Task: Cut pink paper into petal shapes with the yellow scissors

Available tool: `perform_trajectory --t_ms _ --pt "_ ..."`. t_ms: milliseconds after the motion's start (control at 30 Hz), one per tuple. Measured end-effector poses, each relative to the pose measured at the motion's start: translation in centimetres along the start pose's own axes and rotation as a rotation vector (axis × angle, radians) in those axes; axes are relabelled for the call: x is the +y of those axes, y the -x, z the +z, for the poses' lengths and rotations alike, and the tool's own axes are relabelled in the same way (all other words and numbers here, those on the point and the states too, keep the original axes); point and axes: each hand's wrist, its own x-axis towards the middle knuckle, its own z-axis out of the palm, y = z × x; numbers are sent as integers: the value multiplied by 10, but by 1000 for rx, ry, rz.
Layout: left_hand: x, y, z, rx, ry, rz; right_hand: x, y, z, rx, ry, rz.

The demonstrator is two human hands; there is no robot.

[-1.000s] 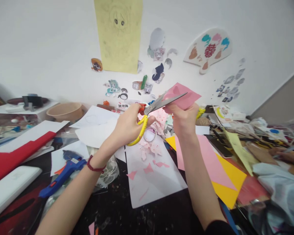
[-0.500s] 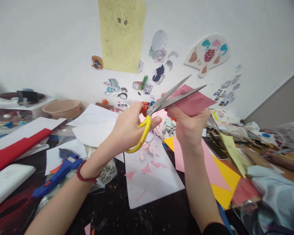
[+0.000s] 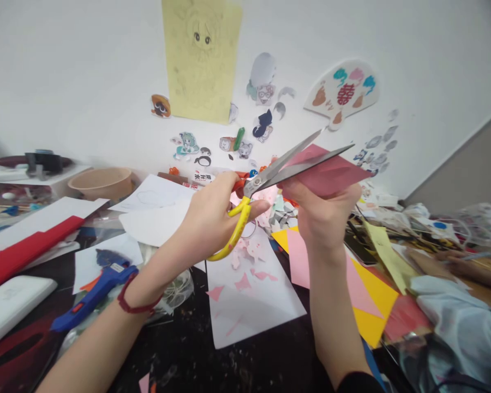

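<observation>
yellow-handled scissors (image 3: 258, 182) — spread wide; pink paper (image 3: 335, 176) — sharp-cornered at right

The dark tabletop (image 3: 180, 355) is being partly covered by a white sheet (image 3: 265, 311), a small pink scrap (image 3: 144, 383) and, apparently, a clear bag of pale string (image 3: 179, 288).

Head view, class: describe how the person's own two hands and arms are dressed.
The left hand is ungloved, with a narrow dark red band around its wrist. The right hand is also ungloved, no band showing; a black sleeve appears at the bottom edge.
</observation>
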Motion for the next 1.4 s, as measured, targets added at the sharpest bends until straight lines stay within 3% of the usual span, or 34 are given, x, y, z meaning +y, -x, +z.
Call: perform_trajectory --t_ms 400,633,900,1400 --pt "3 2 -2 17 -8 33 -3 2 -4 27 59 10" --pt "4 3 -2 -1 -31 21 -3 -1 -3 46 42 -65" --pt "7 3 -7 -18 -54 40 -9 -2 -8 11 67 -24" --pt "12 5 -12 -42 -131 37 -17 -7 -16 -52 82 -108"
